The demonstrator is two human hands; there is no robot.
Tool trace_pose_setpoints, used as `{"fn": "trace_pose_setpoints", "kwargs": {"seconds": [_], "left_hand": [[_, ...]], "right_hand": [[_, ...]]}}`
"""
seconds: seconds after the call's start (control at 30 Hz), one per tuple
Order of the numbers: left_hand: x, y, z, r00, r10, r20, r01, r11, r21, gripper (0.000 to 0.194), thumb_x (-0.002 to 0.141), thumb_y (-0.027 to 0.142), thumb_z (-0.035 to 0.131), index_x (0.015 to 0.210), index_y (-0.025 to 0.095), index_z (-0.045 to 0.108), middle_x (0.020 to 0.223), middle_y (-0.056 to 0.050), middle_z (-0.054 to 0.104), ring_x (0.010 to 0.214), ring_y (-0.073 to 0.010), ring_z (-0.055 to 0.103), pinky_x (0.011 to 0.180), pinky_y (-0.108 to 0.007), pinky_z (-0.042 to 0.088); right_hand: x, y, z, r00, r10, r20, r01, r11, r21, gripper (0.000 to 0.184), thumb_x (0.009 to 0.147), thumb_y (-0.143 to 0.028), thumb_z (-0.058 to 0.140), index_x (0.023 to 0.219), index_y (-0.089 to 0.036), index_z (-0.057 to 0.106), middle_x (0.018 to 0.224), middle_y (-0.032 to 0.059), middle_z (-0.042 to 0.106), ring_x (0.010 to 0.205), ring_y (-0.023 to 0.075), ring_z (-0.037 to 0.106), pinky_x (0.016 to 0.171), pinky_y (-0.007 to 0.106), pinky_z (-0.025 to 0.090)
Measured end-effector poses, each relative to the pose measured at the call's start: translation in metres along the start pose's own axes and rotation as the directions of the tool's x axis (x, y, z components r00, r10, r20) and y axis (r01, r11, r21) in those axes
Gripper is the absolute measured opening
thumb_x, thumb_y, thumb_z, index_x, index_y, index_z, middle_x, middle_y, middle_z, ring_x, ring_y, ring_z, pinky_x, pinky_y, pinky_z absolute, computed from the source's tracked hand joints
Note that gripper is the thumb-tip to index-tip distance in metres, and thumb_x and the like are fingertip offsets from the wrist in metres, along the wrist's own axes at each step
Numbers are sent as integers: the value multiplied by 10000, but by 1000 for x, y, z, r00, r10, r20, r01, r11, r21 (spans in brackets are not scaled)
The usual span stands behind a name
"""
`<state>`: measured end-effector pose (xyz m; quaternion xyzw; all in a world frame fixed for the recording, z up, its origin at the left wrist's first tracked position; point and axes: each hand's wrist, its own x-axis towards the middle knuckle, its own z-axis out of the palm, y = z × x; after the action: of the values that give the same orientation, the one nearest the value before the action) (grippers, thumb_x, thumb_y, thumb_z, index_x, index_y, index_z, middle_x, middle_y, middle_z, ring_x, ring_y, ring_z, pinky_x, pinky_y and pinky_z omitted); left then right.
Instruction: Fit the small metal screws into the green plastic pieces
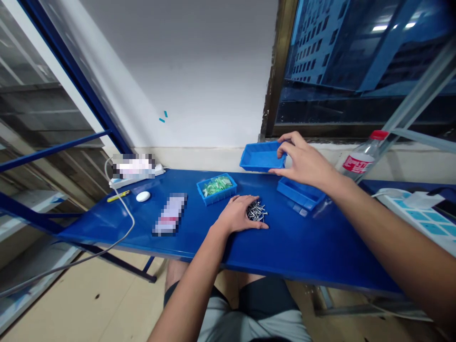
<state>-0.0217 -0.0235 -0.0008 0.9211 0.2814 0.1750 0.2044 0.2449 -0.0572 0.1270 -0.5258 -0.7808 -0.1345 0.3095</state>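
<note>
The left hand [237,214] lies palm down on the counter [302,251], its fingers curved and spread around the left side of a pile of silver fasteners [256,211]. The fingertips touch the pile, but whether any fasteners are held is hidden. They are too small to tell as screws or nails.

The right arm reaches across from the near right, with the wrist bent. The right hand [303,160] pinches the right end of a far blue plastic tray [261,156] between thumb and fingers. That tray sits tilted by the wall, and its inside is only partly visible. A second blue tray [301,193] lies just below the right hand, its far edge hidden by the palm.

Left of the fasteners stands a small blue tray of green plastic pieces [216,189], their exact shape hard to make out. Farther left, a pixelated packet [170,213] lies on the counter, unreadable.
</note>
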Motion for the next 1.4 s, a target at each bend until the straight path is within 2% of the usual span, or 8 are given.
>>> {"fn": "trace_pose_setpoints", "kwargs": {"seconds": [0.37,0.57,0.67,0.77,0.87,0.93,1.1,1.4], "left_hand": [[-1,7,0,996,25,-81,-25,1000,0,1034,671,808,786,1510,254,543,1541,-117,572,1451,-365,500,1262,-544,290],[0,18,-22,953,52,-298,-23,995,100,509,955,607,633,1284,222,687,1248,-101,730,1198,-282,664,1108,-441,479],[1,6,-37,910,7,-415,103,965,242,416,1017,480,565,1338,228,642,1326,-116,683,1321,-303,582,1190,-498,395],[-5,-17,-51,835,-177,-521,379,871,312,674,891,554,712,1454,218,553,1551,-163,510,1549,-417,296,1277,-617,194],[-13,-43,-63,785,-430,-446,575,773,268,1046,700,662,837,1542,175,451,1640,-243,356,1558,-534,183,1224,-702,222],[-18,-57,-70,792,-493,-359,586,778,225,1048,703,605,849,1561,183,423,1590,-231,415,1480,-491,382,1183,-600,370],[-27,-67,-73,774,-486,-406,561,823,84,961,678,545,873,1488,185,502,1438,-174,515,1275,-357,605,1106,-434,491],[-42,-22,-60,622,-314,-717,490,871,44,972,686,331,883,1536,207,428,1379,-170,527,1256,-389,560,1103,-558,472]], "right_hand": [[-16,59,93,970,45,240,-116,950,289,298,786,-456,836,826,-226,650,1231,114,620,1168,296,644,1078,458,490],[-24,63,106,934,26,357,-103,975,198,265,776,-407,844,882,-231,678,1249,114,657,1163,303,655,1065,446,498],[-28,64,107,924,29,381,-98,982,164,381,775,-437,844,1066,-236,702,1298,121,652,1170,318,657,1054,462,510],[-30,61,102,938,48,343,-107,982,155,502,849,-530,772,1249,-244,671,1344,135,642,1183,331,655,1060,482,511],[-28,51,94,963,39,267,-85,983,161,519,931,-542,677,1352,-242,621,1354,144,645,1252,344,623,1098,500,491],[-26,41,89,973,30,229,-70,983,170,514,959,-520,646,1392,-249,591,1365,140,642,1289,341,602,1118,499,482],[-13,6,80,972,14,233,-67,972,224,494,966,-490,657,1412,-298,568,1402,102,623,1330,322,572,1137,494,476],[19,-92,82,993,-14,121,-32,927,373,520,956,-487,674,1411,-253,580,1421,102,613,1329,306,561,1131,480,468]]}}
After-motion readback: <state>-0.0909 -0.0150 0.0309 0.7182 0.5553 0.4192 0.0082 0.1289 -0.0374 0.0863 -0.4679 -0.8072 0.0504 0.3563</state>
